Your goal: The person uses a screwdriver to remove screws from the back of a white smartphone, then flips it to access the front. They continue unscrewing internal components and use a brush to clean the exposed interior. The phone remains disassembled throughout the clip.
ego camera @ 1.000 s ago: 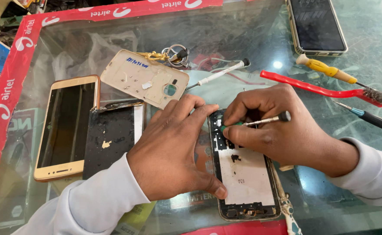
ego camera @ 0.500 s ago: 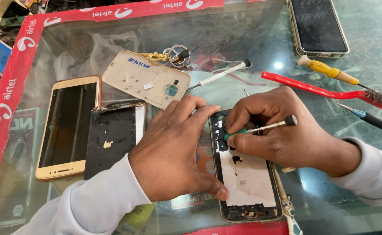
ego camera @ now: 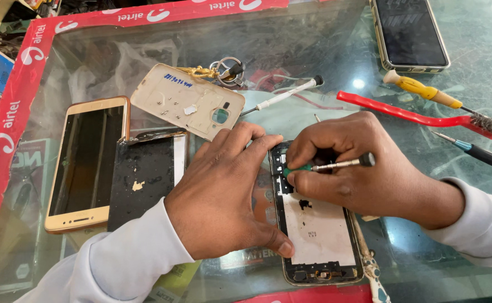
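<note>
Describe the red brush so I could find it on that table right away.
On the glass table, look to the upper right, just below the dark phone at the top edge. The red brush lies slanting there, between a yellow-handled screwdriver and a black one; it alone has a long red handle ending in bristles.

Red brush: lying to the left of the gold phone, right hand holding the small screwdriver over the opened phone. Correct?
Not quite. The head view shows the red brush lying to the right, beyond the right hand, far from the gold phone. The right hand does hold the small screwdriver over the opened phone.
</note>
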Demonstrator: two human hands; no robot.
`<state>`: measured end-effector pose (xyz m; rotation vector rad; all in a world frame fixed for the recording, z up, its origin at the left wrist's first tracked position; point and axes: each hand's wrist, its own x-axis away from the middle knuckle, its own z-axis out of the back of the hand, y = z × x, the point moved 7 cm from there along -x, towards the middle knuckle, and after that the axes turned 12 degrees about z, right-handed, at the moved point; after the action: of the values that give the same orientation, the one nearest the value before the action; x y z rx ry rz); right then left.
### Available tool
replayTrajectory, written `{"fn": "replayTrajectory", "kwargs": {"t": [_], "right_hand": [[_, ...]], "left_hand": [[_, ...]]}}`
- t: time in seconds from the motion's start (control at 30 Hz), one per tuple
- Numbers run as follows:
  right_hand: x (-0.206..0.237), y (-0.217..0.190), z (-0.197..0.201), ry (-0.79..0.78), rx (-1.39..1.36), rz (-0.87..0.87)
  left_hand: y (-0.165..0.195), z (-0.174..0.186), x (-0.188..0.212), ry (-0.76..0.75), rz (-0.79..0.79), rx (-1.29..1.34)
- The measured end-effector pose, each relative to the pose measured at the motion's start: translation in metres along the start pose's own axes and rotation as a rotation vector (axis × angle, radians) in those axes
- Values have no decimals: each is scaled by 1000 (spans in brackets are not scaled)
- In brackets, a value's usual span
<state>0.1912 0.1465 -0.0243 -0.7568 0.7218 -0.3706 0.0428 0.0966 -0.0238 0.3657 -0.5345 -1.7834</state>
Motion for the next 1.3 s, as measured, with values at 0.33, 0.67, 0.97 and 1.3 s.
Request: {"fn": "replayTrajectory", "kwargs": {"t": [0.33, 0.67, 0.97, 1.3], "right_hand": [[2, 8, 0, -23, -79, -81], [-2, 2, 1, 32, -65, -63], [-5, -2, 4, 53, 30, -75], [-4, 1, 2, 22, -13, -101]], "left_hand": [[1, 0, -1, -11, 14, 3], [1, 0, -1, -7, 12, 1], [0, -1, 0, 6, -2, -7], [1, -1, 0, -2, -2, 5]]}}
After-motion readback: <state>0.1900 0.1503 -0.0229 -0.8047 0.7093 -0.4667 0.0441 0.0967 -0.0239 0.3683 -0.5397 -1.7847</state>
